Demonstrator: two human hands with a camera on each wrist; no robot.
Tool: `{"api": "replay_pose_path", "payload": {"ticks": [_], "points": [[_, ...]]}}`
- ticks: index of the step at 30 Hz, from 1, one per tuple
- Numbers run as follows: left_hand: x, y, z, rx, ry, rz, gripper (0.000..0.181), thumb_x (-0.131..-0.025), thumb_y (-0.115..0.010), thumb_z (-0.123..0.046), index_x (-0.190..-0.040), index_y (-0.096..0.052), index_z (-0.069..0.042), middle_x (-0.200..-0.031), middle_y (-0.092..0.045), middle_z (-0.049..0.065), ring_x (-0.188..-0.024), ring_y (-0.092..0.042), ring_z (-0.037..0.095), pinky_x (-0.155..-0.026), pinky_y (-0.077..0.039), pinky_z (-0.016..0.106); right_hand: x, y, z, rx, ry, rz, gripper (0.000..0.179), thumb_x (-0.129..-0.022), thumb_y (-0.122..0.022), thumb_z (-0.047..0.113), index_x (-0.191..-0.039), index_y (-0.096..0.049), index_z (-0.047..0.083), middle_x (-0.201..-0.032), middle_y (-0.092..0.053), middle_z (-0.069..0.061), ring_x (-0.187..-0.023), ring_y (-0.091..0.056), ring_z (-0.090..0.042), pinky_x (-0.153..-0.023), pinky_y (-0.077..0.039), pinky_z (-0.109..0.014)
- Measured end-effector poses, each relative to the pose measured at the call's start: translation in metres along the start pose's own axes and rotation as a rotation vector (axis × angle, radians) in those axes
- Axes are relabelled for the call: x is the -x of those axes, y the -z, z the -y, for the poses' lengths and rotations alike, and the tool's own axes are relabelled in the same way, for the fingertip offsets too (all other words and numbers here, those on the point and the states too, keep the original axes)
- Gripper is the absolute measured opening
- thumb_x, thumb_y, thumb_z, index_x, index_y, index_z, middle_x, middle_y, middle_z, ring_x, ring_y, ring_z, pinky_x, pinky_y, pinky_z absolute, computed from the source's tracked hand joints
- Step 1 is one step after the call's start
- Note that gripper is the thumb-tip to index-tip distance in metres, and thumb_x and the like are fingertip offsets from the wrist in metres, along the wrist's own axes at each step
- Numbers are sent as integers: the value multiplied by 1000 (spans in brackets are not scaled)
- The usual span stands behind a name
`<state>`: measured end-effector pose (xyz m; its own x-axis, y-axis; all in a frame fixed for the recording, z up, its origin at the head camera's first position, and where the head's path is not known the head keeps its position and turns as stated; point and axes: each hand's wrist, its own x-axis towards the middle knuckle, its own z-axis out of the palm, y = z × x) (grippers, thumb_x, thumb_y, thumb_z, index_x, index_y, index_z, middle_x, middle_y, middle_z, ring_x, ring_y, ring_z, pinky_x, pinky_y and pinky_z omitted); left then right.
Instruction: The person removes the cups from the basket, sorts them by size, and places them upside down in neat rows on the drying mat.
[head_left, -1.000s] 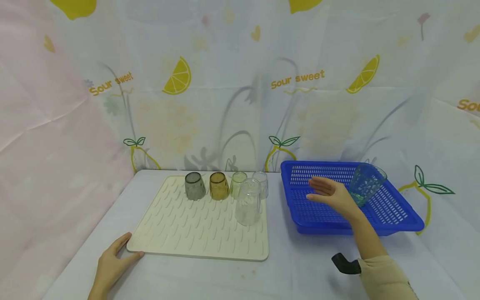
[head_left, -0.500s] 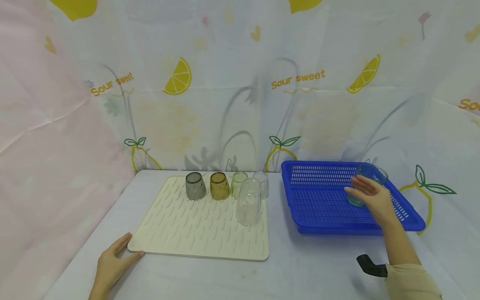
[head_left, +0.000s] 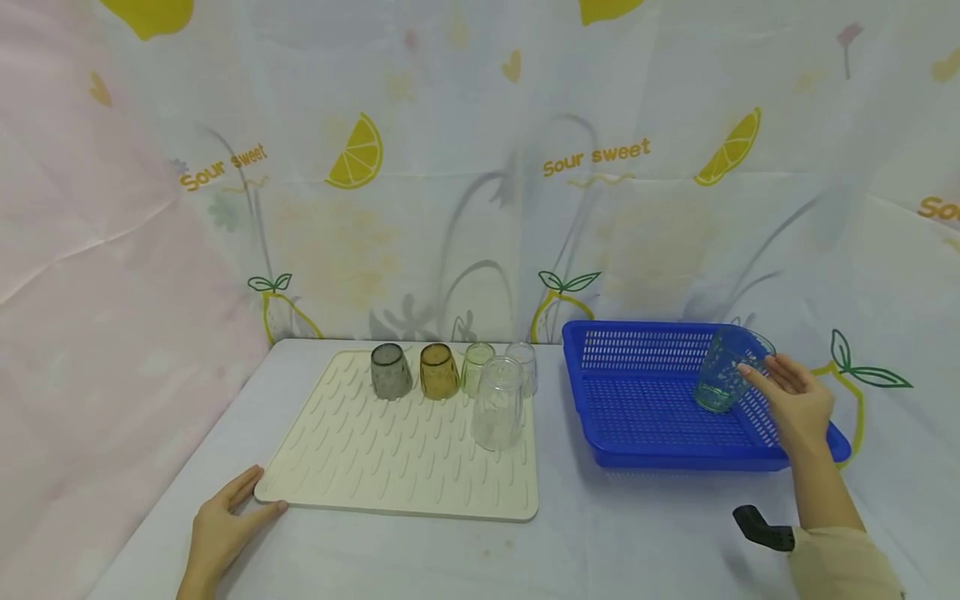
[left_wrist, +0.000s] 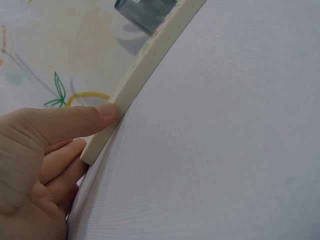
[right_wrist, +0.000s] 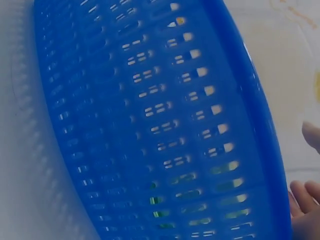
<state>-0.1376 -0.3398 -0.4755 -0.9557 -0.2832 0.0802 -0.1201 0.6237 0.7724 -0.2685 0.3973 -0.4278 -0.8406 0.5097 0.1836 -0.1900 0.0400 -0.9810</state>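
Observation:
A greenish clear drinking glass (head_left: 723, 375) leans tilted in the right part of the blue basket (head_left: 675, 457), wide rim up. My right hand (head_left: 802, 408) is at its right side, thumb in front of the glass and fingers near its rim, thumb and fingers spread apart. In the right wrist view the basket wall hides most of the glass; my right fingertips (right_wrist: 302, 197) show beyond the rim. At the near left corner of the cream ridged drying mat (head_left: 360, 467), my left hand (head_left: 221, 529) holds the corner between thumb (left_wrist: 105, 110) and fingers.
Along the mat's far side stand a grey glass (head_left: 391, 373), an amber glass (head_left: 438, 373), a pale green glass (head_left: 474, 371) and a small clear glass (head_left: 527, 367). A taller clear glass (head_left: 497, 417) stands before them, narrow end up. Behind hangs a lemon-print cloth (head_left: 450, 225).
My right hand has moved right across the basket, passing in front of the glass to its right side. The left hand and the glasses have stayed put.

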Motion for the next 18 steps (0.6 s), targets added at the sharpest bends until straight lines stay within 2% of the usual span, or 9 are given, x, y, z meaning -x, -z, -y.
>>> {"api": "replay_pose_path", "payload": {"ticks": [2, 4, 6, 8, 12, 15, 18], "points": [[0, 0, 0, -3, 1, -2, 77, -75, -78, -20, -133, -39, 12, -132, -40, 24, -130, -25, 53, -106, -18, 66, -8, 4, -7, -18, -29, -36, 80, -73, -82, 16, -142, -42, 14, -124, -55, 11, -125, -44, -4, -95, -38, -6], [0, 0, 0, 0, 1, -2, 77, -75, -78, -20, -133, -39, 11, -132, -40, 25, -131, -25, 53, -106, -18, 66, -11, 5, -7, 27, -38, -34, 82, -74, -81, 17, -144, -39, 13, -134, -50, 8, -132, -38, -7, -102, -33, -10], [0, 0, 0, 1, 1, -1, 77, -75, -78, -20, -134, -39, 11, -132, -39, 24, -130, -25, 53, -106, -18, 66, -10, 5, -4, 111, -40, -21, 82, -76, -79, 21, -145, -36, 14, -139, -45, 8, -133, -36, -5, -103, -31, -8], [0, 0, 0, 6, -2, 0, 76, -76, -78, -20, -133, -39, 11, -132, -40, 25, -131, -24, 53, -106, -18, 67, -4, 2, 5, 225, -55, -9, 82, -79, -76, 28, -147, -32, 15, -146, -39, 6, -136, -33, -7, -106, -30, -11], [0, 0, 1, 7, -1, -3, 76, -75, -78, -19, -133, -39, 12, -132, -39, 25, -130, -25, 53, -107, -18, 66, 5, -4, 23, 352, -93, 12, 85, -83, -71, 35, -150, -23, 13, -155, -24, -3, -142, -24, -15, -112, -26, -22], [1, 0, 1, 9, 4, -8, 77, -75, -79, -20, -133, -39, 12, -132, -39, 24, -130, -25, 53, -107, -17, 65, 6, -6, 29, 427, -92, 43, 90, -84, -68, 41, -151, -14, 12, -157, -16, -10, -143, -20, -21, -113, -25, -25], [1, 0, 1, 18, 6, -10, 78, -75, -79, -20, -134, -39, 11, -133, -40, 25, -131, -24, 52, -108, -16, 65, 1, -9, 31, 484, -80, 123, 98, -85, -65, 45, -151, -4, 7, -156, -8, -19, -143, -15, -33, -114, -24, -37]]}}
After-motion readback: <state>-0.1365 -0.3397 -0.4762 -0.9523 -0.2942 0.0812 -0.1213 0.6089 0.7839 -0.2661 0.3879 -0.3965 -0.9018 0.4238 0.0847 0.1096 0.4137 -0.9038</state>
